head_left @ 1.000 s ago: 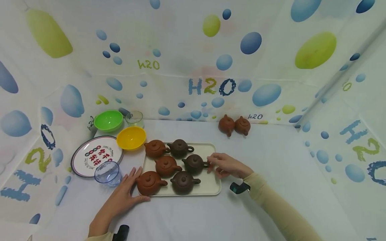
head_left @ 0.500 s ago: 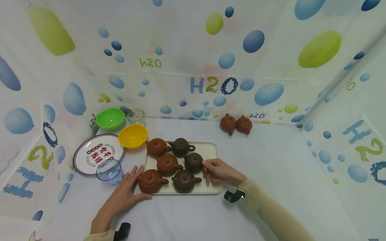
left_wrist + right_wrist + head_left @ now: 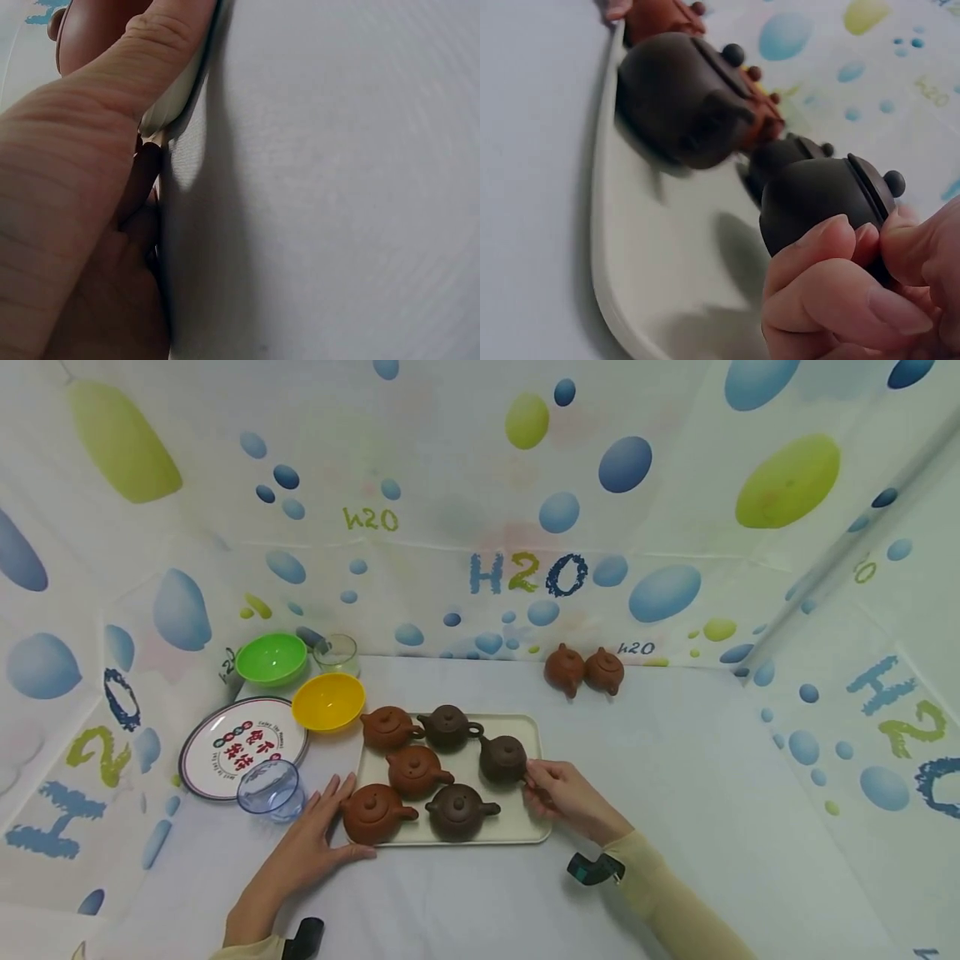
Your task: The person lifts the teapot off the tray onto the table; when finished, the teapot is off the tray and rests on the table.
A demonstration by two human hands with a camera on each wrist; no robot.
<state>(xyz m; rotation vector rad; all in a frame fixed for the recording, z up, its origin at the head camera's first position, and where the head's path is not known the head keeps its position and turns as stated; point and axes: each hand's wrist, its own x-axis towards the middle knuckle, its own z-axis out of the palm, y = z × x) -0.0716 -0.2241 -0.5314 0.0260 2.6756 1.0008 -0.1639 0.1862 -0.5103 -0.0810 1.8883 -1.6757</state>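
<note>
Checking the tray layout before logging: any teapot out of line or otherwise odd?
Yes: the dark teapot in the middle row sits off the grid, lifted clear of the tray in the right hand, its shadow below it in the right wrist view. Left hand rests flat against the tray's corner.

Right hand (image 3: 564,793) now grips dark teapot (image 3: 503,758) by its handle side; 1 s ago fingers only reaching at it. Pot is up off tray (image 3: 525,731), shifted right and back from its middle-row spot, away from the brown pot beside it. Right hand sits further right than 0.5 s ago.
</note>
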